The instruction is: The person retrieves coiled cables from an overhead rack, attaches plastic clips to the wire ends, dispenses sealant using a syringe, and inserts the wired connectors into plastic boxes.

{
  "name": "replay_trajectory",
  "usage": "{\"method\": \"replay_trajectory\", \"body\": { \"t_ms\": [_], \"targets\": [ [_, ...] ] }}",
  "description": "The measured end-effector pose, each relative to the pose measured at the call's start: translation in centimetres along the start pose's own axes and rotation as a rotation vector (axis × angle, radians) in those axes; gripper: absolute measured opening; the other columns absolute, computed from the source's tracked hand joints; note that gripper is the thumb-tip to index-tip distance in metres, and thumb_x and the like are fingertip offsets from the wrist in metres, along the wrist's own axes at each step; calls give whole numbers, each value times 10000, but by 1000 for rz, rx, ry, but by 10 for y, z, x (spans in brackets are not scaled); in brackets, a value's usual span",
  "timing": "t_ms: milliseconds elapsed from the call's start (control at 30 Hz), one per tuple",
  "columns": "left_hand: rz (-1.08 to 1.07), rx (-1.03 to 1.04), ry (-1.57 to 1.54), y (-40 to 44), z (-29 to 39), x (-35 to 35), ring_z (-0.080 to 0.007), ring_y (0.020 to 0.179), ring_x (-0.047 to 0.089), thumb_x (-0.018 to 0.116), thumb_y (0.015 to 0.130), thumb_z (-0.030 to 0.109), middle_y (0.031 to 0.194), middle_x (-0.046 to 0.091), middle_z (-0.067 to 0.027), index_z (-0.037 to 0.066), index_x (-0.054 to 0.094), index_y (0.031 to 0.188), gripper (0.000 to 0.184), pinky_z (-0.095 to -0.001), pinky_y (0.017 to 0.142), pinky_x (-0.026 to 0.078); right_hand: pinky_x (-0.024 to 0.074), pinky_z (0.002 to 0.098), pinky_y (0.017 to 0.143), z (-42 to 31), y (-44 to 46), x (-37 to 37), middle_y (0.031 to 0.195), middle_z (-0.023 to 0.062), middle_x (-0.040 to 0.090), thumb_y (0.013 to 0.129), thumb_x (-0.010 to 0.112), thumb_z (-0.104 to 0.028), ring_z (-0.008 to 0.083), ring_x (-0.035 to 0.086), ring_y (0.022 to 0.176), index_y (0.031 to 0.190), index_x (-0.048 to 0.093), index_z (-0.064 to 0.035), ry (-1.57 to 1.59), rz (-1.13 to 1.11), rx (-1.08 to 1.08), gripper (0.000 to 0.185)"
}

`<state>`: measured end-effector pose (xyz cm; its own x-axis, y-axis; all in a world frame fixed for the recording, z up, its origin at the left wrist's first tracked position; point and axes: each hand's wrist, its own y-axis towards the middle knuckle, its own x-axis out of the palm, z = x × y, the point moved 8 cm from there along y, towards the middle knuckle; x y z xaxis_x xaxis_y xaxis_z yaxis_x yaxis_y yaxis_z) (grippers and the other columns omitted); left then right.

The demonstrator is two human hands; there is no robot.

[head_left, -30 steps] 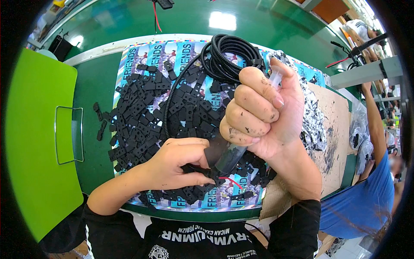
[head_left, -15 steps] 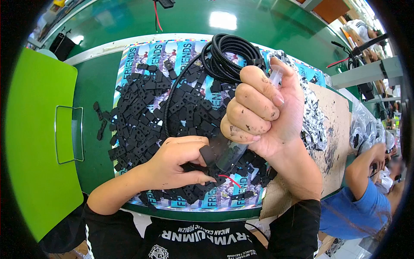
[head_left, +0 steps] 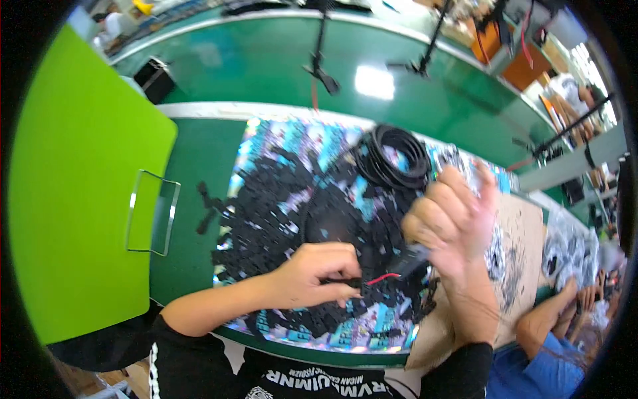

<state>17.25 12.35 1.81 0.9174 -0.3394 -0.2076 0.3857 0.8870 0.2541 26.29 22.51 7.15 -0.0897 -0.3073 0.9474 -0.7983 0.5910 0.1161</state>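
Observation:
My left hand (head_left: 325,272) is pinched shut on the end of a black cable, low over the pile. A short red wire (head_left: 384,276) sticks out of it toward the right. My right hand (head_left: 452,219) is blurred, its fingers wrapped around a syringe (head_left: 413,258) whose dark lower end points down and left. The syringe tip is near the red wire; I cannot tell whether they touch. Under both hands lie many small black pieces with holes (head_left: 272,199), heaped on a printed sheet (head_left: 262,136). Behind them lies a coil of black ribbed cable (head_left: 399,159).
A lime-green panel (head_left: 86,186) with a metal wire handle (head_left: 131,213) stands at left. Stained cardboard (head_left: 522,233) and clear plastic bags (head_left: 565,246) lie at right. A co-worker in a blue sleeve (head_left: 548,366) sits there. Stands hold cables along the green bench (head_left: 252,66).
The view has shifted, so the bench sits lower and further right. My right hand and the syringe have moved right, away from my left hand, baring more of the red wire.

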Motion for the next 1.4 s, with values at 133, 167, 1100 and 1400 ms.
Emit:
{"method": "replay_trajectory", "body": {
  "t_ms": [133,167,1100,1400],
  "targets": [
    [75,59,-71,-3,3,-1,-123,625,590,655,864,34,831,532,-65,-33,593,1003,167,-262,549,463,254,252,386,-53,-22,55,445,-19,315,975,280,-574,100,287,358,619,368,-144,-679,-95,-274,566],
    [78,27,-88,-4,4,-2,-124,622,588,644,873,35,833,536,-67,-36,595,1027,177,-264,548,463,278,290,429,-60,-33,59,475,4,345,940,337,-579,141,328,406,633,401,-120,-956,-71,-342,556],
    [467,-60,-449,2,3,-67,-165,811,653,496,989,167,902,661,-135,16,479,977,153,-278,749,527,420,423,836,21,-21,-4,856,29,563,830,735,-260,239,530,903,966,603,-94,-466,-59,-159,252],
    [1118,-37,1313,-27,-74,-320,-380,1080,484,577,744,-13,1097,485,-230,-35,461,1060,337,-440,911,415,344,194,392,-36,-37,15,649,32,489,782,756,-132,76,429,431,818,515,1,-757,221,-181,277]
  ]
}}
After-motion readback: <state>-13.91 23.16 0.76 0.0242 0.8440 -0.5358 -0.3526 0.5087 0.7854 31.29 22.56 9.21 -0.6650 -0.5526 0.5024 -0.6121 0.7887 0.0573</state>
